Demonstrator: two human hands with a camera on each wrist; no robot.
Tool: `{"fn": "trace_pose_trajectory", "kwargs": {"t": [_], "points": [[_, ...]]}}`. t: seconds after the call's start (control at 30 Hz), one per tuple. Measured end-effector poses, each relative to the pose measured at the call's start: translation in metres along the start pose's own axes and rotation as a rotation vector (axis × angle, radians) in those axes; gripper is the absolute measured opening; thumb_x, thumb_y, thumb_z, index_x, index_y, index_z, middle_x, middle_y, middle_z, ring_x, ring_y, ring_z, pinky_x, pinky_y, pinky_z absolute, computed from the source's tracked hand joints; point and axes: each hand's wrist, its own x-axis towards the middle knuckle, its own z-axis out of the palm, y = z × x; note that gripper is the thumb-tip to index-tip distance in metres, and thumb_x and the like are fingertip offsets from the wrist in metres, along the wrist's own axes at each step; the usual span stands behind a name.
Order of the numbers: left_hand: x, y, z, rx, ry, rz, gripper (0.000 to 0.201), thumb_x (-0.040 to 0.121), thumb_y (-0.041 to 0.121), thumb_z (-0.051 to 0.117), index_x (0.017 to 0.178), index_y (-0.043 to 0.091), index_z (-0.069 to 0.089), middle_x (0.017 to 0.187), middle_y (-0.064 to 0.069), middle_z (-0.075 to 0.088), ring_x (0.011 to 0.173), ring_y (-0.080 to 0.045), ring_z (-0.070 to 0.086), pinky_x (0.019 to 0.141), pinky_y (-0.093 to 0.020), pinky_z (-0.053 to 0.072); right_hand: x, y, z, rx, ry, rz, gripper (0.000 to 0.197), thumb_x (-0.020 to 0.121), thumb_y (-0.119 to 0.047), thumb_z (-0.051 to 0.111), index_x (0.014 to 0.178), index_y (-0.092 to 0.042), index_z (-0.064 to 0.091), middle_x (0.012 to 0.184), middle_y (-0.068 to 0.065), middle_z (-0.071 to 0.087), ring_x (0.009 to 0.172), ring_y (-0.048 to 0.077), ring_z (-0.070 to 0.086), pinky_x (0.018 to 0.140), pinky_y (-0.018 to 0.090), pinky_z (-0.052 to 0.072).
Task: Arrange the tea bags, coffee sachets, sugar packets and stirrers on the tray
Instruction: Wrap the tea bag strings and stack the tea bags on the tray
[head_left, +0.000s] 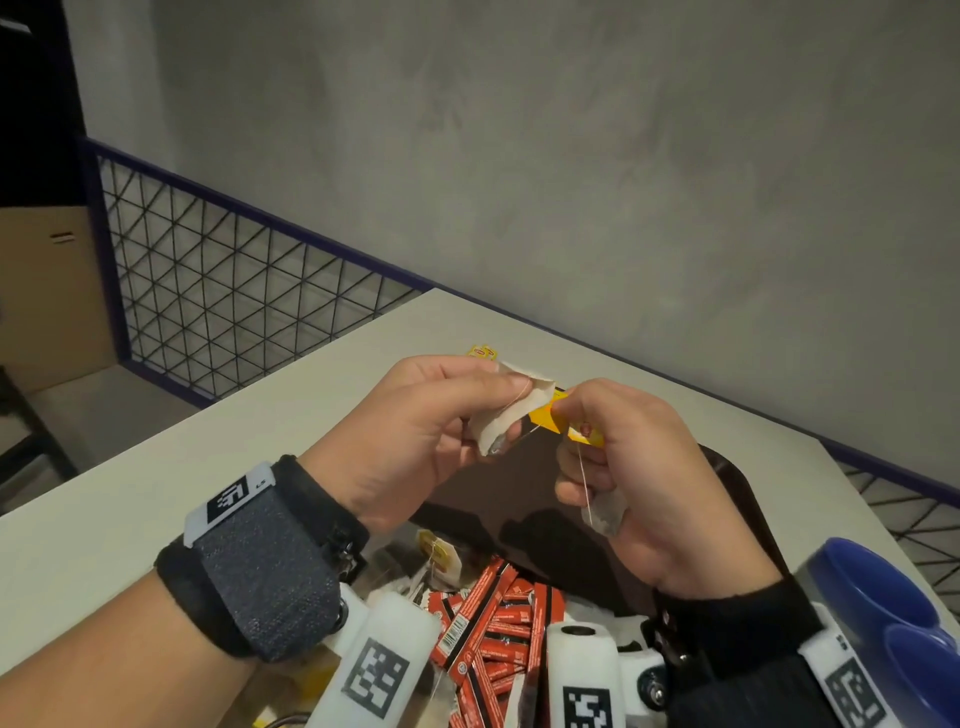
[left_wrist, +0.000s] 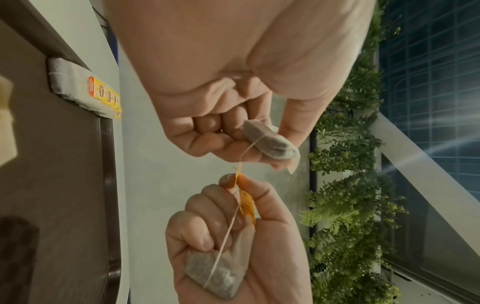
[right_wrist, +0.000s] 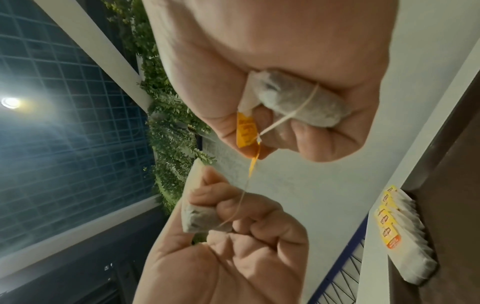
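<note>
Both hands (head_left: 524, 441) are gripping stringed paper tea bags (left_wrist: 270, 142) (strings tangled?) above the brown tray (head_left: 727, 478), far-rim row straight ahead.

- Head view: from above, looking forward and down over the bench (head_left: 156, 493).
- Wrist views: very near, along each palm toward the fingers.
- Shared: both hands, the tea bags between them.

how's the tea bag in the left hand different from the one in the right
The left hand pinches its tea bag at the fingertips, mostly exposed. The right hand tucks its tea bag into the curled palm and also pinches a yellow tag. Both are pale, stringed and held above the tray.
</note>
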Motion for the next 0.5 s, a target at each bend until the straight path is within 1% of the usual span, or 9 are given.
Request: {"fn": "trace_pose_trajectory", "kwargs": {"t": [0.07, 0.1, 0.17, 0.2, 0.23, 0.3, 0.33, 0.43, 0.5], "points": [[-0.0011, 0.0001, 0.0007, 0.002, -0.024, 0.008, 0.012, 0.083, 0.019, 0.072, 0.077, 0.015, 0.081, 0.069, 0.001, 0.068, 0.057, -0.004, 0.06, 0.054, -0.015, 0.048, 0.0003, 0.0011, 0.0009, -0.01, 0.0, 0.02, 0.007, 0.088, -0.009, 0.057, 0.082, -0.011, 0.059, 0.067, 0.001, 0.038, 0.044, 0.008, 0.034, 0.045, 0.026, 0.032], [-0.0019, 0.0007, 0.0018, 0.023, -0.036, 0.018, 0.01, 0.085, 0.019, 0.075, 0.077, 0.015, 0.081, 0.069, 0.001, 0.067, 0.058, -0.003, 0.061, 0.056, -0.015, 0.048, 0.0006, 0.0009, 0.0012, 0.037, -0.014, 0.038, 0.003, 0.089, -0.009, 0.056, 0.087, -0.009, 0.058, 0.067, 0.001, 0.036, 0.045, 0.009, 0.032, 0.045, 0.026, 0.028], [-0.0033, 0.0002, 0.0029, 0.115, -0.056, 0.054, 0.012, 0.083, 0.022, 0.073, 0.075, 0.019, 0.081, 0.069, 0.001, 0.069, 0.062, -0.005, 0.062, 0.061, -0.017, 0.049, 0.001, -0.0002, 0.0007, 0.213, -0.08, 0.103, 0.005, 0.091, -0.007, 0.053, 0.096, -0.008, 0.054, 0.065, 0.002, 0.033, 0.046, 0.01, 0.025, 0.047, 0.027, 0.019], [-0.004, 0.0003, 0.0037, 0.165, -0.065, 0.067, 0.012, 0.082, 0.025, 0.072, 0.075, 0.021, 0.082, 0.072, -0.001, 0.071, 0.066, -0.007, 0.064, 0.065, -0.021, 0.051, 0.0007, -0.0016, 0.0009, 0.311, -0.125, 0.15, 0.005, 0.091, -0.007, 0.052, 0.097, -0.007, 0.053, 0.064, 0.002, 0.032, 0.046, 0.01, 0.022, 0.048, 0.027, 0.017], [-0.0044, -0.0001, 0.0043, 0.204, -0.071, 0.075, 0.012, 0.084, 0.028, 0.073, 0.077, 0.023, 0.082, 0.077, -0.004, 0.074, 0.072, -0.011, 0.067, 0.071, -0.026, 0.053, 0.0, -0.0029, 0.0013, 0.396, -0.17, 0.197, 0.005, 0.092, -0.009, 0.052, 0.094, -0.005, 0.055, 0.061, 0.002, 0.034, 0.045, 0.009, 0.02, 0.048, 0.026, 0.017], [-0.0042, -0.0025, 0.0045, 0.24, -0.075, 0.082, 0.012, 0.088, 0.03, 0.075, 0.08, 0.025, 0.082, 0.085, -0.008, 0.076, 0.082, -0.018, 0.07, 0.08, -0.036, 0.054, -0.0007, -0.0039, 0.001, 0.502, -0.236, 0.256, 0.014, 0.093, -0.011, 0.051, 0.084, -0.002, 0.058, 0.056, 0.001, 0.037, 0.041, 0.008, 0.02, 0.047, 0.024, 0.018], [-0.004, -0.0027, 0.0047, 0.235, -0.065, 0.084, 0.011, 0.088, 0.029, 0.074, 0.081, 0.025, 0.082, 0.084, -0.007, 0.076, 0.081, -0.018, 0.069, 0.079, -0.035, 0.054, -0.0012, -0.0047, 0.0006, 0.538, -0.255, 0.271, 0.017, 0.093, -0.013, 0.051, 0.081, -0.003, 0.057, 0.054, 0.0, 0.037, 0.039, 0.007, 0.02, 0.048, 0.023, 0.017], [-0.0022, -0.0022, 0.004, 0.187, -0.001, 0.103, 0.011, 0.085, 0.027, 0.075, 0.08, 0.02, 0.081, 0.073, -0.002, 0.07, 0.069, -0.009, 0.061, 0.064, -0.022, 0.047, -0.0012, -0.0062, -0.0032, 0.625, -0.24, 0.287, 0.018, 0.09, -0.016, 0.053, 0.074, -0.012, 0.048, 0.059, -0.003, 0.026, 0.041, 0.008, 0.019, 0.052, 0.024, 0.014], [-0.0003, -0.0022, 0.0019, 0.184, 0.038, 0.109, 0.011, 0.085, 0.028, 0.078, 0.08, 0.019, 0.081, 0.074, -0.003, 0.069, 0.071, -0.013, 0.059, 0.063, -0.023, 0.045, -0.0005, -0.0066, -0.0071, 0.645, -0.204, 0.285, 0.026, 0.089, -0.017, 0.054, 0.065, -0.014, 0.043, 0.062, -0.003, 0.02, 0.045, 0.008, 0.016, 0.054, 0.025, 0.013]]}}
